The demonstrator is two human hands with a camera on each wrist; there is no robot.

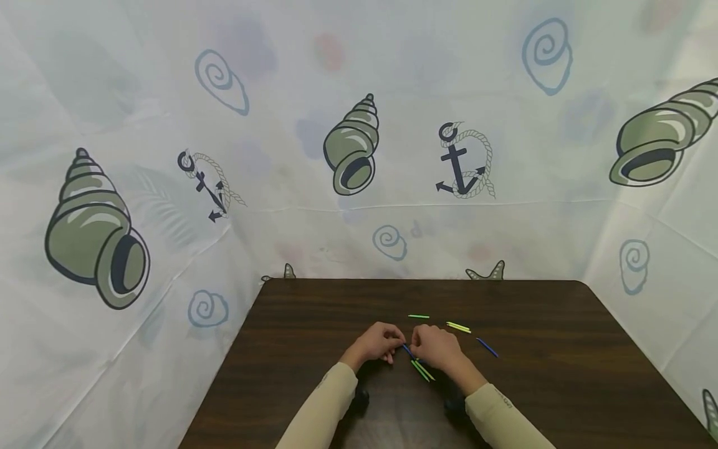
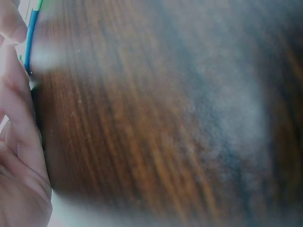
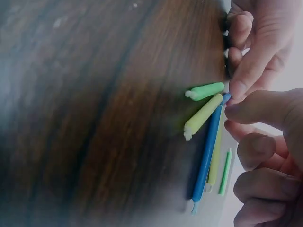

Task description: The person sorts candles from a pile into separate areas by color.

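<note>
Both hands meet low over the table, around a thin blue birthday candle (image 1: pixel 407 350). With thumb and finger my left hand (image 1: pixel 378 341) pinches its far end. Curled fingers of my right hand (image 1: pixel 439 347) come in from the other side, the thumb tip right at the same candle; in the right wrist view only a short blue tip shows between the two hands. Just below the hands lie a green candle (image 3: pixel 206 91) and a yellow candle (image 3: pixel 203 116), close together, white wick ends showing. The left wrist view catches the held candle at its left edge.
Beyond the hands lie another green candle (image 1: pixel 419 316), a pair of yellow candles (image 1: pixel 459 327) and, farther right, a second blue candle (image 1: pixel 487 347). The dark wood-grain table (image 1: pixel 314 305) ends at a white printed curtain (image 1: pixel 280 231) behind and on both sides.
</note>
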